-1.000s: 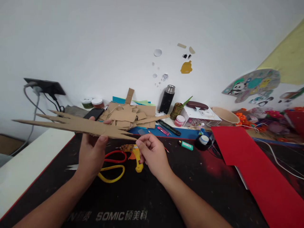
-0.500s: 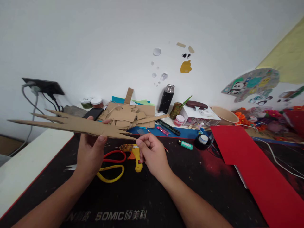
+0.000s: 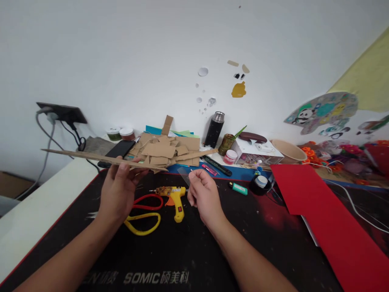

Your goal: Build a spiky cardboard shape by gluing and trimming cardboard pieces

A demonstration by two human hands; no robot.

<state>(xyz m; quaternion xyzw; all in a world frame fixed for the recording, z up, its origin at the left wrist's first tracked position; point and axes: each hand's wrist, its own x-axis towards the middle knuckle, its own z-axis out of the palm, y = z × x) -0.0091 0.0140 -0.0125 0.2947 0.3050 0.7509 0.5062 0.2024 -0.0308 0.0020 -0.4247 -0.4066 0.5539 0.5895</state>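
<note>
My left hand [image 3: 120, 190] grips a long cardboard cutout [image 3: 88, 155], thumb on the near side and fingers beneath. The cutout is tilted so that its thin edge faces me, hiding most of its jagged outline. To its right, my right hand [image 3: 204, 192] hovers apart from the cardboard with the fingers curled in and nothing visible in them. Beside that hand lies a yellow glue gun [image 3: 178, 202] on the dark mat. Scissors with red and yellow handles [image 3: 142, 233] lie by my left wrist, partly covered by it.
Behind my hands are cardboard scraps [image 3: 159, 150], a black phone [image 3: 118, 151], a black flask [image 3: 214, 129] and a utility knife [image 3: 220, 167]. A green lighter [image 3: 238, 188] and a black cup [image 3: 259, 183] are right of centre. Red sheet material [image 3: 328, 219] covers the right side.
The cardboard cutout has turned from showing its broad spiky face to nearly edge-on. My right hand has come off its right tip and moved slightly right.
</note>
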